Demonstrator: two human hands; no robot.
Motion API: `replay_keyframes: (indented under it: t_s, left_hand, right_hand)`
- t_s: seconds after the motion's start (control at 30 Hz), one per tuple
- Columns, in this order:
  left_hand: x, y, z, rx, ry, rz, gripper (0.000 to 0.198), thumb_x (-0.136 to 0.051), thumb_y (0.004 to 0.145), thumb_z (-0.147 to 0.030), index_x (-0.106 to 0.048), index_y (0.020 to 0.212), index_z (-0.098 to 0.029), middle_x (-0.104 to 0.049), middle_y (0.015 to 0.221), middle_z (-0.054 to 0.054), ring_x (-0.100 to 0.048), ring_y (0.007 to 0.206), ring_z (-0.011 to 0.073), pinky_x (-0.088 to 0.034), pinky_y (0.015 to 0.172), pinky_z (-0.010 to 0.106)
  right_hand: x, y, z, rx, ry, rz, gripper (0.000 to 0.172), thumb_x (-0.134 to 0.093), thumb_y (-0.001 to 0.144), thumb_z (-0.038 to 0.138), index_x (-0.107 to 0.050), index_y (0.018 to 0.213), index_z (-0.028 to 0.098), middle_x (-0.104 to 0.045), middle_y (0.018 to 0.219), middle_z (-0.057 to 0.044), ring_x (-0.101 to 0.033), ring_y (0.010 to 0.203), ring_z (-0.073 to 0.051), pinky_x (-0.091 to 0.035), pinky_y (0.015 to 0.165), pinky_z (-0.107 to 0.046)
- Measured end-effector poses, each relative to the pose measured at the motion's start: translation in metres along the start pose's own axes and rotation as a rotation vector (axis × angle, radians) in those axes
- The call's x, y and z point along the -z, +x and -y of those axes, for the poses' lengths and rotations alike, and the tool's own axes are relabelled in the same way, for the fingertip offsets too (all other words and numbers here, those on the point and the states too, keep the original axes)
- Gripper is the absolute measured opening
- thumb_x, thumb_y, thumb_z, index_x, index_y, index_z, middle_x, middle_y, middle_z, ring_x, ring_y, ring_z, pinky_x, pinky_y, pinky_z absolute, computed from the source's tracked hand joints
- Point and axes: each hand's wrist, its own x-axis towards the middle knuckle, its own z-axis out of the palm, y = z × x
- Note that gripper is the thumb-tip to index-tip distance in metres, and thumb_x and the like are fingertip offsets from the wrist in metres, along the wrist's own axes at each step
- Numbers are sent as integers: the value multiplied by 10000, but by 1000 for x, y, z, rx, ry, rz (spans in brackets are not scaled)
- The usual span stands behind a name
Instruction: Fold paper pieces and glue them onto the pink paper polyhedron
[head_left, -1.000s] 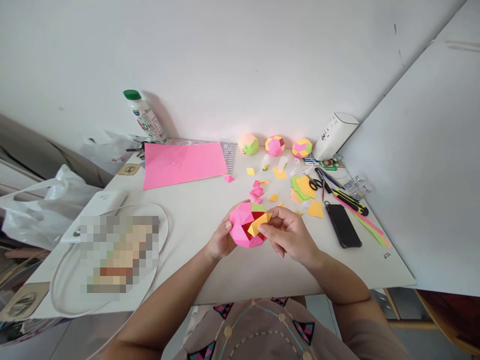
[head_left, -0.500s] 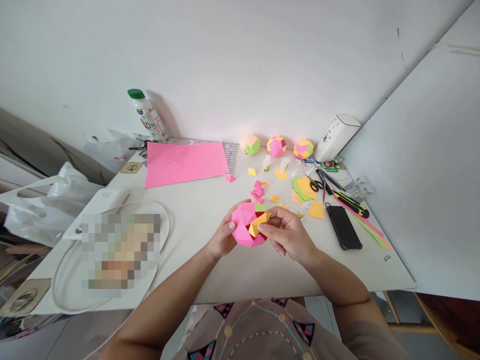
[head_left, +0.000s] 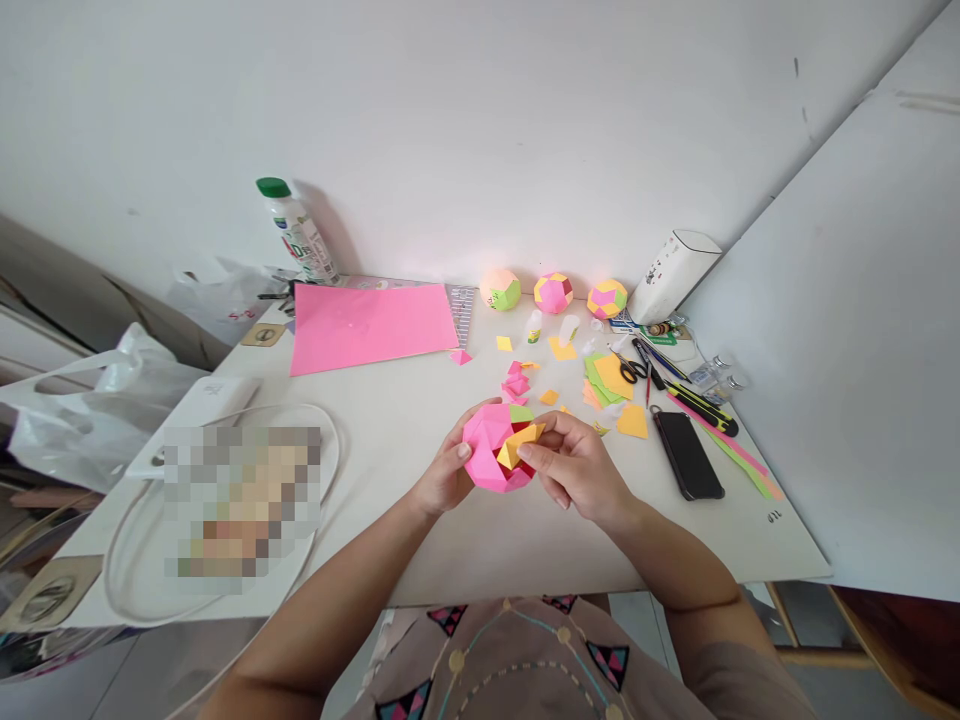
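Observation:
My left hand (head_left: pixel 448 465) is wrapped round a pink folded-paper ball (head_left: pixel 487 445), its thumb on the near left side. The ball has a light green patch at its top right and an opening on the right with a dark red inside. Between the thumb and fingers of my right hand (head_left: pixel 574 465) is a folded yellow-orange paper piece (head_left: pixel 512 450), its left end at the opening. Whether that end is tucked in cannot be told. Beyond the ball lie several pink folded pieces (head_left: pixel 514 384) and small yellow paper pieces (head_left: pixel 550 397).
Three finished-looking paper balls (head_left: pixel 553 293) stand along the wall. To the right lie coloured paper sheets (head_left: pixel 611 378), scissors (head_left: pixel 634 371), a box cutter (head_left: pixel 703 409) and a black phone (head_left: pixel 688 455). A pink sheet (head_left: pixel 371 325), a bottle (head_left: pixel 304 235) and a white cable (head_left: pixel 336 450) are leftward.
The yellow-orange piece and my right fingers have shifted very slightly to the right. My left hand keeps its hold on the ball almost unmoved.

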Motion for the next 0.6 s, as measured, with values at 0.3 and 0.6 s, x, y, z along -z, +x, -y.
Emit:
replay_keyframes:
  t_s: [0.3, 0.6]
  left_hand:
    - [0, 1, 0, -1, -2, 3, 628, -641, 752, -520, -485, 1286, -229, -603, 1182, 109, -584, 1058, 289, -473, 877, 428]
    - [2, 0, 0, 28, -26, -10, 650, -651, 746, -511, -462, 1302, -233, -602, 1185, 107, -600, 1024, 278, -494, 831, 397]
  right_hand:
    - [0, 1, -1, -11, 18, 11, 208, -696, 774, 333, -564, 822, 179, -653, 697, 44, -359, 268, 6, -257, 250, -143]
    - [1, 2, -2, 2, -3, 19, 208, -686, 780, 335, -549, 818, 182, -640, 695, 48, -353, 270, 5, -252, 259, -148]
